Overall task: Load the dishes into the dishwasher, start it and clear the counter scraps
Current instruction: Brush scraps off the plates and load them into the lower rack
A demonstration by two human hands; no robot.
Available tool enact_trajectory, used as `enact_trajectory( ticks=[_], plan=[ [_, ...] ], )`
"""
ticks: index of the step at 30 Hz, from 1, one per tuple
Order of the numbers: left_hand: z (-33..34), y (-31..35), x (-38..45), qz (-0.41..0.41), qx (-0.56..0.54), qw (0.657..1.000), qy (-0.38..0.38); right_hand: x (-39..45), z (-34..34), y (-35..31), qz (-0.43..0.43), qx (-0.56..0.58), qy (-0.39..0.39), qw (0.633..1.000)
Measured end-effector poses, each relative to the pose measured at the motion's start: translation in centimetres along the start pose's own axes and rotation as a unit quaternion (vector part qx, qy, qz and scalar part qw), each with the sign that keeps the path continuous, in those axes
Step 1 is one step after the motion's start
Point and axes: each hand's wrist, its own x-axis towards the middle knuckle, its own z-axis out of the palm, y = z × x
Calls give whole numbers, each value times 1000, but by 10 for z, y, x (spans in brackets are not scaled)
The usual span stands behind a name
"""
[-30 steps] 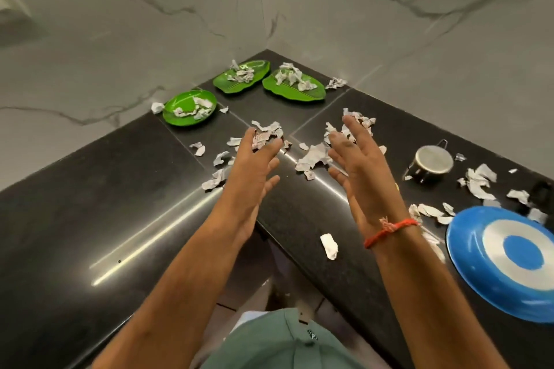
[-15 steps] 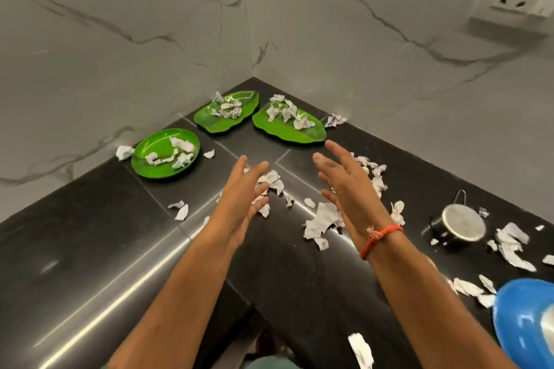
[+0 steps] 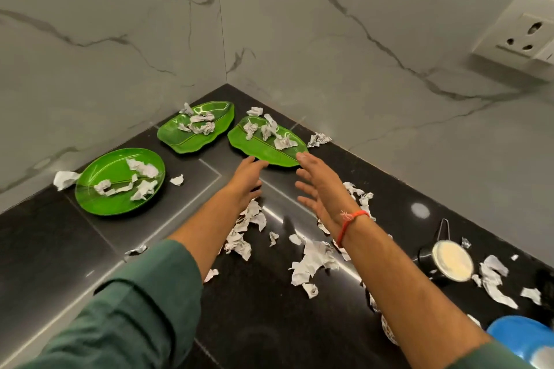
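Note:
Three green plates with crumpled paper scraps on them sit in the far corner of the black counter (image 3: 54, 263): a round plate (image 3: 99, 198) at the left, a leaf-shaped plate (image 3: 177, 136) in the middle and a second leaf-shaped plate (image 3: 260, 150) at the right. My left hand (image 3: 247, 180) and my right hand (image 3: 322, 186) reach forward with straight fingers, their tips at the near edge of the right leaf plate. Neither hand holds anything. Torn paper scraps (image 3: 311, 263) lie scattered on the counter under my forearms.
A small steel cup (image 3: 449, 260) stands at the right among more scraps. A blue plate (image 3: 521, 338) shows at the bottom right corner. Marble walls close the corner, and a wall socket (image 3: 521, 36) sits at the upper right.
Both hands have moved forward over the loose scraps to the right leaf plate. The view has moved closer to the corner, so the blue plate has slid nearly out of sight.

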Motion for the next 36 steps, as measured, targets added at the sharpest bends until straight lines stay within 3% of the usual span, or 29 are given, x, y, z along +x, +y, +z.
enact_trajectory(
  ticks=[4,8,12,15,22,30,36],
  plan=[
    [6,2,27,22,49,999,10,14,-4,2,16,0,10,1000],
    [0,-10,73,67,194,978,43,21,-7,6,27,5,14,1000],
    [-1,-12,74,145,392,905,77,29,-10,8,40,24,23,999],
    [-1,-15,57,219,476,845,105,33,-12,16,57,54,40,996],
    [-6,-35,39,274,545,784,114,38,-14,42,117,68,78,988],
    [-15,-67,4,333,506,790,92,52,-23,70,118,67,158,978],
    [-11,-75,-29,415,414,807,66,52,-25,69,140,239,144,950]
  ],
)
